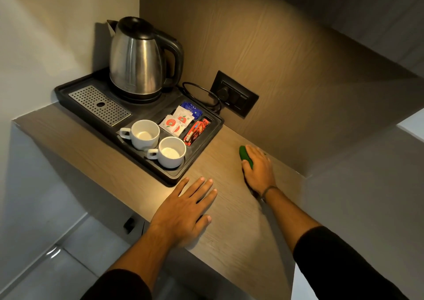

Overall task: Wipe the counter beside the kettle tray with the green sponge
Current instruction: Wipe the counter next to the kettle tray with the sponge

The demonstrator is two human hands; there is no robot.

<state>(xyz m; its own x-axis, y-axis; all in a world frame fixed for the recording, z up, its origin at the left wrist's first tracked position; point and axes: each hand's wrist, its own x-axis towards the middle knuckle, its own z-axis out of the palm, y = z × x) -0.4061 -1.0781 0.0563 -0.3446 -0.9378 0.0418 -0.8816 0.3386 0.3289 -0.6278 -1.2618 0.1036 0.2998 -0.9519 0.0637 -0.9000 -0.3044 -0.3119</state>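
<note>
Small hotel-style nook, wood-grain tabletop [224, 219] set between a pale wall on the left and a wood panel behind, warm light from above.

Nearest: left hand [183, 212] lies palm down and flat on the tabletop at its near edge, fingers [202, 189] spread and straight, holding nothing, tips just short of the near right corner of the kettle tray [174, 178]. Forearm comes up from the bottom left, dark sleeve pushed back. Looks like a brace.

Further in and right: right hand [258, 169] is cupped palm down over the green sponge [245, 154], fingers curled close over it and pressing it to the tabletop; only the sponge's left end shows past the knuckles. Wrist is low, with a thin band on it, forearm reaching in from the bottom right. The sponge sits on the bare strip right of the tray, near the back panel and apart from the tray.

Step in hand, as a judgement: wiping that strip. To do it well, keep the sponge flat with even pressure, run overlapping strokes from the back panel to the near edge, work right up to the tray rim without shoving it, and stay clear of the cable [202, 93].

Far: tray holds two white cups [158, 143], sachets [177, 121], a drip grille [98, 104] and a steel kettle [137, 58]; wall socket [234, 94] behind on the right.
</note>
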